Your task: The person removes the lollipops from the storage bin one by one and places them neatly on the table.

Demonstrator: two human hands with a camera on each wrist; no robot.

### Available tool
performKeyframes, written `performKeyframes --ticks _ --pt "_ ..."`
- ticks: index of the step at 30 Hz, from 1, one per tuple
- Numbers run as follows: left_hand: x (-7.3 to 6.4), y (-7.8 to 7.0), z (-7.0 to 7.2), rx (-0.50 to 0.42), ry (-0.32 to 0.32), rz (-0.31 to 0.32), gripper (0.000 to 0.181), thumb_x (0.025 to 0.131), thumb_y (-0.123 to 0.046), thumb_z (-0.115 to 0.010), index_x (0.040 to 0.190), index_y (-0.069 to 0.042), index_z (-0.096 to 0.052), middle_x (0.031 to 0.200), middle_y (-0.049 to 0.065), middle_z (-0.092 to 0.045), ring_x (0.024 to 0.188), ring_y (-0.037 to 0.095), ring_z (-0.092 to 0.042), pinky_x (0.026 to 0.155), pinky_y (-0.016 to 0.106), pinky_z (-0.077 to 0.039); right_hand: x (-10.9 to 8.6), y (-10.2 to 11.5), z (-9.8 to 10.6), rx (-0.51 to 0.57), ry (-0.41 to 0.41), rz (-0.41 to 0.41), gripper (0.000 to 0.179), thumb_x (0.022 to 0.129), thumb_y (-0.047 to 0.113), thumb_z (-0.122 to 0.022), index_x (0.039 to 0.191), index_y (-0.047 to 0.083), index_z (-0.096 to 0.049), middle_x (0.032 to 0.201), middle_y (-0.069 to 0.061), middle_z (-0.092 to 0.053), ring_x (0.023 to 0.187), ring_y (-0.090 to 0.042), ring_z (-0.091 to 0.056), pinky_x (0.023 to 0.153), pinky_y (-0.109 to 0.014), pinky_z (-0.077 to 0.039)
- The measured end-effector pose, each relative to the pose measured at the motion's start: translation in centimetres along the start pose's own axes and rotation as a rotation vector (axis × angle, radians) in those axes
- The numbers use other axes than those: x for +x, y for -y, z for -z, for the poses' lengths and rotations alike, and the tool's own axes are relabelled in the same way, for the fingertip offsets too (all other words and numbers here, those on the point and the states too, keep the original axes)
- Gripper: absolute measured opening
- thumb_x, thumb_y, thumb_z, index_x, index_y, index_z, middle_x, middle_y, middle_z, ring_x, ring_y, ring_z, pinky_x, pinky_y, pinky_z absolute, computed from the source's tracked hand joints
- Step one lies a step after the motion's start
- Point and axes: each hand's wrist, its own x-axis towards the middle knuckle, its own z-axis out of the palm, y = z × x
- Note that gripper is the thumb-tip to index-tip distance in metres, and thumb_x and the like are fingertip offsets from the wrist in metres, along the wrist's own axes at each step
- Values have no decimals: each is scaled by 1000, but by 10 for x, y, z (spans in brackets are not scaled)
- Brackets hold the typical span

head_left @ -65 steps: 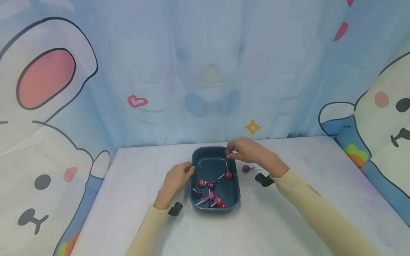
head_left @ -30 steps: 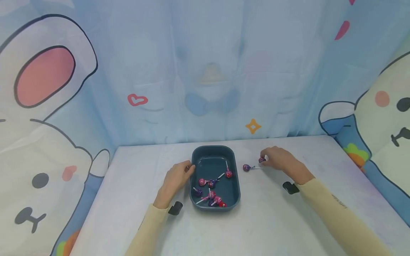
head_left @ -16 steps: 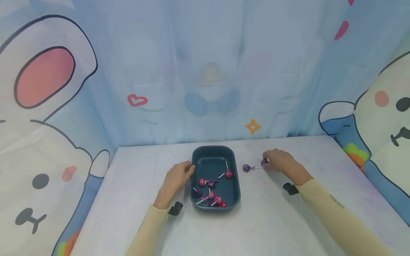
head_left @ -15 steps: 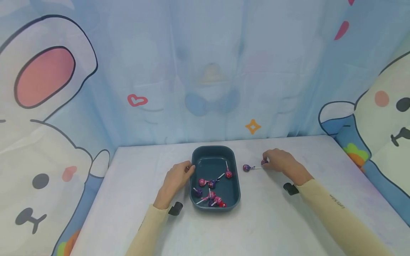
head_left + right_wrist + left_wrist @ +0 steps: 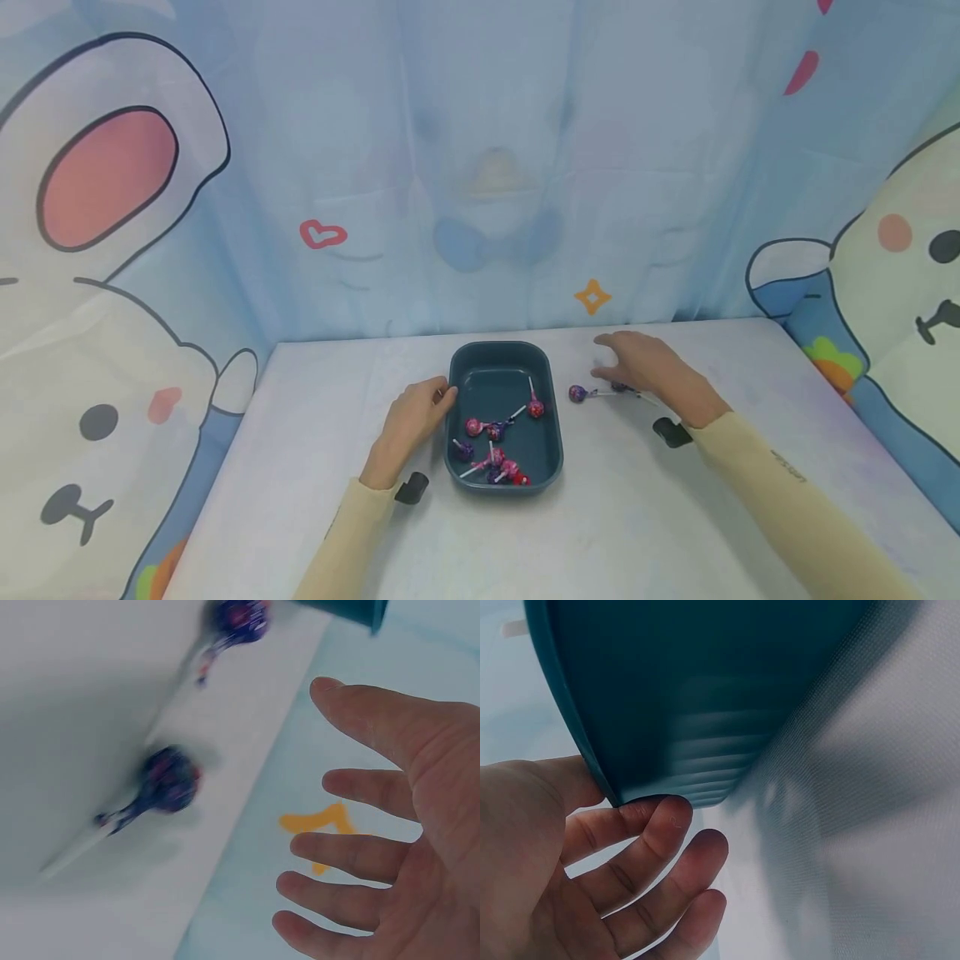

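Along the left side of the dark teal tray [image 5: 491, 387], which stands on the worktop [image 5: 600, 525], the left hand [image 5: 408, 427] pinches the rim between thumb and forefinger, its other fingers loosely bent below. Inside the tray, a purple lollipop [image 5: 462, 451] lies by the left wall, a pink one [image 5: 473, 427] and a dark one [image 5: 495, 432] touch further in, several crowd the near end, and a red one [image 5: 535, 409] lies by the right wall. Just right of the tray, a purple-wrapped lollipop [image 5: 577, 393] points its stick away from it; a second wrapped lollipop [image 5: 171, 780] lies beyond. Over that pair, right of the tray, the right hand [image 5: 647, 364] is spread wide, thumb well apart from the fingers, holding nothing.
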Motion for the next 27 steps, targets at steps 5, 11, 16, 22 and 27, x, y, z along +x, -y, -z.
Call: performKeyframes --ticks 5,11,16,22,27 --pt "-1 1 0 -4 1 6 25 94 -40 -46 84 -19 -56 67 -5 -55 58 12 -48 51 27 -37 2 23 12 -4 -13 36 65 80 43 -67 130 6 -48 131 -18 -52 120 -36 -48 96 -51 -38" --pt "0 1 -1 -13 -7 -2 25 94 -39 -47 82 -19 -55 66 -4 -54 56 11 -47 50 27 -37 1 51 27 9 -38 100 65 80 44 -66 131 8 -48 131 -16 -51 120 -34 -48 96 -50 -39" --pt "0 1 -1 -18 -10 0 25 93 -39 -47 82 -18 -55 66 -4 -54 57 11 -48 50 26 -37 0 71 35 22 -48 155 64 81 43 -66 132 10 -47 134 -17 -48 122 -34 -47 96 -49 -39" --pt "-1 1 0 -23 -7 1 24 93 -38 -47 83 -18 -56 66 -4 -54 57 11 -48 50 26 -37 1 93 38 17 -57 224 64 80 43 -67 133 12 -47 137 -20 -44 123 -35 -45 96 -48 -40" --pt "-1 0 1 -27 -2 5 24 94 -38 -47 83 -18 -55 66 -4 -54 57 11 -48 51 26 -37 3 109 36 -9 -55 270 64 80 44 -67 132 13 -48 136 -22 -45 122 -36 -47 95 -48 -40"
